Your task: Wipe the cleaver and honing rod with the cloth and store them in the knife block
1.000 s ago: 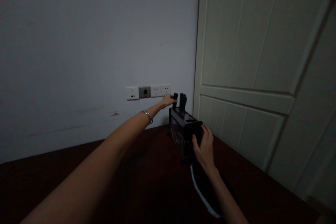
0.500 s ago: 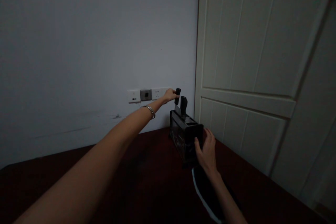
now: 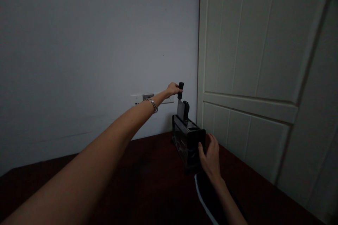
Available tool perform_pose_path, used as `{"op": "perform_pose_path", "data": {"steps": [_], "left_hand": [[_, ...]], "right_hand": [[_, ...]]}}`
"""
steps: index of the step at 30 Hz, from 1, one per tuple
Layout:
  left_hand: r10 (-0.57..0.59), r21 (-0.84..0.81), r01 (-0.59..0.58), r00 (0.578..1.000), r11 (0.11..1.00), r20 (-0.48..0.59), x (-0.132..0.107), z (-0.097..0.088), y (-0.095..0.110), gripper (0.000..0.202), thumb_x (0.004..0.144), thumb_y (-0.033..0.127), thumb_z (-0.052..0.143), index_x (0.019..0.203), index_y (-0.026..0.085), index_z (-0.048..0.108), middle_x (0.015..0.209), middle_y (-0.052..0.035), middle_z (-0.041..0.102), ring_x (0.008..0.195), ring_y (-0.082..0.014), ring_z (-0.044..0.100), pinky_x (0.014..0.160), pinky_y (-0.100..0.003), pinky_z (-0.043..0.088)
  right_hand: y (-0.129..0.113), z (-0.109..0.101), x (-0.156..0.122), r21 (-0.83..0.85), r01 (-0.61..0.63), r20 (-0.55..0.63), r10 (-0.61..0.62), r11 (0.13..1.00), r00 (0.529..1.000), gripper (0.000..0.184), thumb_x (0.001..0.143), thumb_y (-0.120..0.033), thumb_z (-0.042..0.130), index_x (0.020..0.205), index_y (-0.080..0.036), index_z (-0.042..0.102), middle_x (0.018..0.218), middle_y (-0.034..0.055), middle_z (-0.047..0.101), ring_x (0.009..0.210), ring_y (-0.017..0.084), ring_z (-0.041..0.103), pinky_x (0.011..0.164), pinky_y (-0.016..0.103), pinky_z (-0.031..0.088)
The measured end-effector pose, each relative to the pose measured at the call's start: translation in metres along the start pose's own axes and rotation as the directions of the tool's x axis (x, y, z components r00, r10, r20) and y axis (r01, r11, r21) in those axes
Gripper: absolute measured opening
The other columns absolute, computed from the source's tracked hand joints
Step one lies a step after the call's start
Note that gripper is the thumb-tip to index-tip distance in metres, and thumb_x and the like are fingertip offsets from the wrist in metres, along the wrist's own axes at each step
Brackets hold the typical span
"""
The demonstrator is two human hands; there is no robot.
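Observation:
My left hand (image 3: 173,88), with a metal bracelet on its wrist, is closed round the black handle of a kitchen knife (image 3: 181,109). The knife stands upright with its wide blade partly out of a black knife block (image 3: 192,149); the lower end of the blade is hidden inside. A second black-handled knife (image 3: 186,109) sits in the block just to the right of that blade. At the block's near right end, my right hand (image 3: 210,154) rests with thumb and fingers apart, steadying the side.
The block stands on a dark red tabletop (image 3: 148,168). Behind it are a pale wall with sockets (image 3: 167,100) and, to the right, a panelled cream door (image 3: 237,109). A dark item with a light blue edge (image 3: 202,197) lies below my right forearm.
My left hand has risen with the knife, and more of its blade shows above the block. My right hand keeps its place at the block's end. The view has tilted up slightly.

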State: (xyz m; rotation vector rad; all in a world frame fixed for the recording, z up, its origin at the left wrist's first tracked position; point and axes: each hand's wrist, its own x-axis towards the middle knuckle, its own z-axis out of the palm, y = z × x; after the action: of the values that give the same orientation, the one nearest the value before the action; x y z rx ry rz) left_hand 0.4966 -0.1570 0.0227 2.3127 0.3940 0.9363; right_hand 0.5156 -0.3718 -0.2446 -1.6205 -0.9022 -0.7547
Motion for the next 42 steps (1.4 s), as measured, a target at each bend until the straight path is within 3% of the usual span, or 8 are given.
{"op": "perform_pose_path", "data": {"steps": [12, 20, 26, 31, 35, 38, 42], "left_hand": [[0.006, -0.054, -0.006, 1.0, 0.999, -0.012, 0.015, -0.03, 0.03, 0.011, 0.068, 0.016, 0.067, 0.073, 0.007, 0.062, 0.071, -0.0095, 0.063, 0.067, -0.0173, 0.059, 0.061, -0.03, 0.045], [0.021, -0.103, -0.029, 0.997, 0.994, -0.077, 0.016, -0.063, 0.061, 0.013, 0.071, 0.013, 0.065, 0.08, 0.006, 0.058, 0.079, -0.0114, 0.062, 0.075, -0.0185, 0.06, 0.068, -0.034, 0.046], [0.011, -0.196, -0.036, 0.991, 0.98, -0.131, 0.009, -0.091, 0.07, 0.015, 0.07, 0.013, 0.066, 0.079, 0.006, 0.056, 0.081, -0.0121, 0.062, 0.075, -0.0191, 0.061, 0.072, -0.038, 0.046], [-0.024, -0.293, -0.032, 0.982, 0.956, -0.186, -0.012, -0.115, 0.067, 0.018, 0.069, 0.016, 0.068, 0.079, 0.006, 0.057, 0.084, -0.0118, 0.062, 0.076, -0.0185, 0.061, 0.075, -0.038, 0.046], [-0.036, -0.324, -0.055, 0.963, 0.944, -0.269, -0.038, -0.133, 0.063, 0.028, 0.063, 0.021, 0.072, 0.083, 0.008, 0.057, 0.083, -0.0107, 0.063, 0.07, -0.016, 0.06, 0.069, -0.034, 0.047], [-0.021, -0.299, -0.082, 0.945, 0.951, -0.325, -0.062, -0.144, 0.058, 0.033, 0.06, 0.024, 0.074, 0.085, 0.009, 0.06, 0.082, -0.0105, 0.064, 0.064, -0.0138, 0.057, 0.063, -0.032, 0.045], [0.026, -0.196, -0.098, 0.94, 0.976, -0.341, -0.1, -0.151, 0.048, 0.03, 0.056, 0.027, 0.075, 0.079, 0.009, 0.065, 0.076, -0.0091, 0.064, 0.06, -0.0123, 0.055, 0.059, -0.029, 0.042]], "right_hand": [[0.004, 0.003, -0.002, 0.008, -0.002, -0.017, 0.002, 1.0, 1.0, 0.053, 0.084, -0.04, 0.04, 0.13, -0.012, 0.032, 0.127, 0.0185, 0.04, 0.119, 0.029, 0.036, 0.097, 0.051, 0.03], [0.004, 0.001, -0.001, -0.018, -0.024, -0.009, 0.024, 1.0, 1.0, 0.055, 0.084, -0.041, 0.039, 0.129, -0.008, 0.033, 0.127, 0.0214, 0.04, 0.119, 0.031, 0.036, 0.096, 0.051, 0.031], [0.002, -0.002, 0.0, 0.021, -0.012, -0.048, 0.013, 1.0, 0.999, 0.053, 0.084, -0.039, 0.041, 0.127, -0.009, 0.035, 0.125, 0.0205, 0.042, 0.119, 0.03, 0.037, 0.097, 0.051, 0.032], [-0.011, -0.011, 0.004, 0.111, 0.027, -0.169, -0.008, 0.993, 0.986, 0.043, 0.083, -0.032, 0.043, 0.122, -0.011, 0.042, 0.116, 0.0175, 0.049, 0.11, 0.028, 0.045, 0.094, 0.048, 0.035], [-0.031, -0.024, 0.012, 0.188, 0.066, -0.281, -0.011, 0.98, 0.96, 0.035, 0.081, -0.023, 0.048, 0.114, -0.013, 0.049, 0.109, 0.0138, 0.054, 0.103, 0.026, 0.05, 0.089, 0.047, 0.039], [-0.056, -0.035, 0.023, 0.291, 0.101, -0.306, -0.008, 0.951, 0.952, 0.03, 0.079, -0.019, 0.049, 0.108, -0.015, 0.052, 0.106, 0.0115, 0.054, 0.1, 0.024, 0.053, 0.087, 0.047, 0.042], [-0.107, -0.052, 0.046, 0.446, 0.184, -0.271, -0.064, 0.876, 0.96, 0.024, 0.078, -0.018, 0.048, 0.101, -0.018, 0.054, 0.103, 0.0087, 0.054, 0.098, 0.022, 0.054, 0.084, 0.045, 0.045]]}}
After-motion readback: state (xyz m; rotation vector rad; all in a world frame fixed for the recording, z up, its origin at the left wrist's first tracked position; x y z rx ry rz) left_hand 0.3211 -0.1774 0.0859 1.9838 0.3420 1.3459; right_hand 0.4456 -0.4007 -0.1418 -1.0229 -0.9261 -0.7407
